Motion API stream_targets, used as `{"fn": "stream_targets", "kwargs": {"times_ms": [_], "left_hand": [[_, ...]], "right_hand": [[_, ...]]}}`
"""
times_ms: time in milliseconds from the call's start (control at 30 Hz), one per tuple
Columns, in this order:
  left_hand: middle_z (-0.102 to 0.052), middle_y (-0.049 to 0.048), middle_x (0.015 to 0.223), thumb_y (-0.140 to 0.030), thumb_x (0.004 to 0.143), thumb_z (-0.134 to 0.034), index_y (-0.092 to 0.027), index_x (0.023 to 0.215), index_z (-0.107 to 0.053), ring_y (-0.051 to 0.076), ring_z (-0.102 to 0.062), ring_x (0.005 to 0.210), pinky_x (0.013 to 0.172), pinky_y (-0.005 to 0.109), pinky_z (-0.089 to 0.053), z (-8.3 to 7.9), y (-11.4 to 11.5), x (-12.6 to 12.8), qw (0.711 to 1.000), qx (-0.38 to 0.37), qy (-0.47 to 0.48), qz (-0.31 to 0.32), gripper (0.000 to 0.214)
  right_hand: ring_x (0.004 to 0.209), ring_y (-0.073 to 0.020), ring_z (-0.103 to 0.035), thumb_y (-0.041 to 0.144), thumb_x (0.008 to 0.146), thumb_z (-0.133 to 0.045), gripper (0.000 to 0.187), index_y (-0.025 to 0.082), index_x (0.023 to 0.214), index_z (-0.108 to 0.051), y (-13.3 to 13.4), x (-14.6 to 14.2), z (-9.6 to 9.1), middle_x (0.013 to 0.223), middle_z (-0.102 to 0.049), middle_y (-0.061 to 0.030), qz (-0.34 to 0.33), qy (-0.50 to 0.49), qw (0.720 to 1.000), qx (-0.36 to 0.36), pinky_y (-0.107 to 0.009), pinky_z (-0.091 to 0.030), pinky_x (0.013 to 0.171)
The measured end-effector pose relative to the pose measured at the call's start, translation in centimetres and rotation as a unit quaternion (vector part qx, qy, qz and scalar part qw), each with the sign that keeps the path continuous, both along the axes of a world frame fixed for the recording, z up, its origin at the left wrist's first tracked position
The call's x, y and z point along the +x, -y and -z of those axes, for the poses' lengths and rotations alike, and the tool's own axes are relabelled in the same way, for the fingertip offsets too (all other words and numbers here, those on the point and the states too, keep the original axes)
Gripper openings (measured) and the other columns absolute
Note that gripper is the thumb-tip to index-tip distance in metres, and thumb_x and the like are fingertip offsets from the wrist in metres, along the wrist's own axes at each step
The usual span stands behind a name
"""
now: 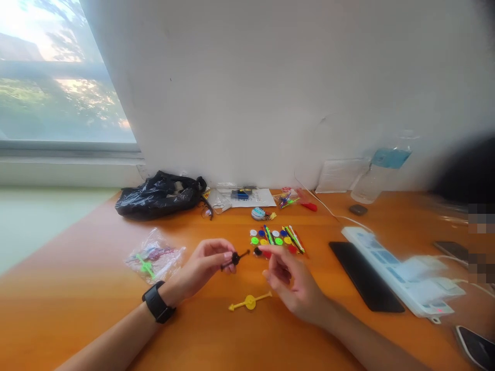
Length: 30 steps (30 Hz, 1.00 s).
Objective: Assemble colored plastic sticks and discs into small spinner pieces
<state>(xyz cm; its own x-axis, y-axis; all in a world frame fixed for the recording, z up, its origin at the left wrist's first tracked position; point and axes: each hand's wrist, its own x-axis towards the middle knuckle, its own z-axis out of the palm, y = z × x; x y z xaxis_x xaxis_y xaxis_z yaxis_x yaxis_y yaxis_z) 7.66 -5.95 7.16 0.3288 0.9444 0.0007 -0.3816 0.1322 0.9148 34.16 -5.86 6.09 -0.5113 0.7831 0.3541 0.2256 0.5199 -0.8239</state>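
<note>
The left hand (211,262) is closed on a black spinner (235,258), thumb and fingers pinching it near its round middle, one thin end pointing up and to the right, above the table (193,330). The right hand (294,281) has its thumb and forefinger apart, the forefinger stretched toward a black disc (257,251); whether the tip touches it I cannot tell. Between the hands, on the near side, a yellow spinner (250,302) lies flat, its arrowhead to the left. Just beyond the right hand are rows of discs (254,240) in white, blue, green, yellow and red, with two bunches of arrows (294,238), one among the discs and one at their right. A watch (158,302) circles the left wrist, and left of it lies a clear bag (170,256) with a green spinner (146,266) in it. Farther back are a tin (258,214), a sheet of paper (265,198) and, to their left, a crumpled black bag (158,196). On the right, a black slab (363,275) lies beside a white power strip (381,260) with plugs in it, a phone (479,348) is at the near edge of the view, and a bottle (365,185) stands by the wall (270,93)
</note>
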Motion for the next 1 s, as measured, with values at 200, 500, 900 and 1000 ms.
{"fn": "stream_targets", "kwargs": {"times_ms": [200,500,900,1000], "left_hand": [[-0.072,0.0046,0.074,-0.028,0.081,-0.089,-0.013,0.091,-0.077,0.013,-0.065,0.067,0.068,0.023,-0.049,0.1,0.5,0.4,1.0,0.004,-0.002,0.018,0.022],[-0.075,0.0078,0.077,-0.03,0.079,-0.089,-0.013,0.088,-0.078,0.015,-0.065,0.069,0.069,0.023,-0.048,0.0,0.9,0.8,1.0,-0.003,-0.011,0.021,0.023],[-0.076,0.0079,0.086,-0.034,0.081,-0.09,-0.014,0.093,-0.077,0.017,-0.068,0.081,0.08,0.027,-0.053,-0.7,1.0,1.0,0.997,0.05,-0.043,-0.029,0.028],[-0.077,0.0095,0.09,-0.036,0.081,-0.09,-0.013,0.093,-0.077,0.019,-0.07,0.084,0.082,0.03,-0.056,-1.1,1.3,0.9,0.994,0.057,-0.081,-0.046,0.029]], "right_hand": [[0.069,-0.0146,-0.055,0.029,0.101,-0.062,0.056,0.029,0.155,-0.048,0.2,0.1,0.4,0.084,-0.061,0.0009,-0.028,0.089,0.989,0.117,-0.028,-0.044,0.066],[0.092,-0.0225,-0.072,0.027,0.1,-0.062,0.064,0.029,0.161,-0.043,0.1,-0.3,-0.1,0.111,-0.077,-0.0059,-0.098,0.123,0.975,0.159,-0.033,-0.049,0.08],[0.065,-0.0125,-0.038,0.052,0.102,-0.062,0.058,0.025,0.152,-0.05,0.1,-0.8,-0.9,0.077,-0.044,0.0038,-0.033,-0.111,0.974,-0.197,-0.026,-0.032,0.06],[0.06,-0.0112,-0.025,0.058,0.097,-0.067,0.061,0.027,0.147,-0.051,0.0,-1.2,-1.8,0.073,-0.04,0.0057,0.0,-0.2,0.936,-0.291,-0.026,-0.019,0.056]]}}
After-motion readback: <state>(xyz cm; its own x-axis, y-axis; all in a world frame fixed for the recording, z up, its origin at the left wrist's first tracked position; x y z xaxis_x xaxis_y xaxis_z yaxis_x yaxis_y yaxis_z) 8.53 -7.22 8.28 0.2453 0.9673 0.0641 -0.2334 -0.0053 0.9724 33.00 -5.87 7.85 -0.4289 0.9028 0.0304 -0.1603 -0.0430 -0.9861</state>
